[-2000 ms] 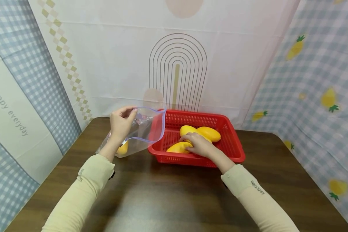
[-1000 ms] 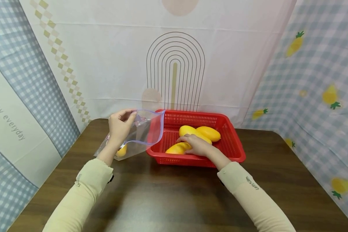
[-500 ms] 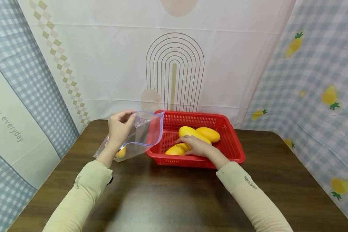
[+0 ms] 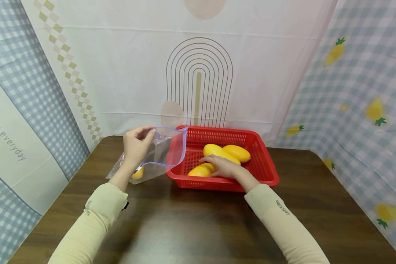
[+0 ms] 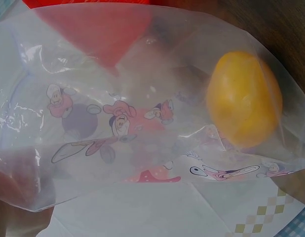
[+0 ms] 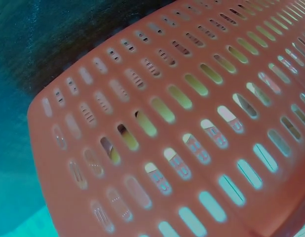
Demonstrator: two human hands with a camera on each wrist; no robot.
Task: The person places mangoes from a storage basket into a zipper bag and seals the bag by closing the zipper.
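My left hand (image 4: 136, 145) pinches the upper edge of a clear zip bag (image 4: 158, 152) with a purple zip strip. The bag's mouth gapes toward the basket. Cartoon figures are printed on the film, and one yellow mango (image 5: 244, 98) lies at the bag's bottom end. Inside the red plastic basket (image 4: 272, 174), my right hand (image 4: 226, 167) grips the right end of the nearest mango (image 4: 201, 170), thumb on the near side and fingers over the far side. Two more mangoes lie just behind that hand, one (image 4: 219, 152) overlapping the other (image 4: 239, 153).
The basket's slotted wall (image 6: 182, 118) fills the right wrist view and hides the right hand there. Both things rest on a dark wooden table (image 4: 184, 220). A white printed cloth (image 4: 128, 73) hangs behind, and checked cloth (image 4: 359, 128) hangs at the right.
The view has shifted slightly. My right fingers have moved a little left over the nearest mango. My left hand holds the bag much as before.
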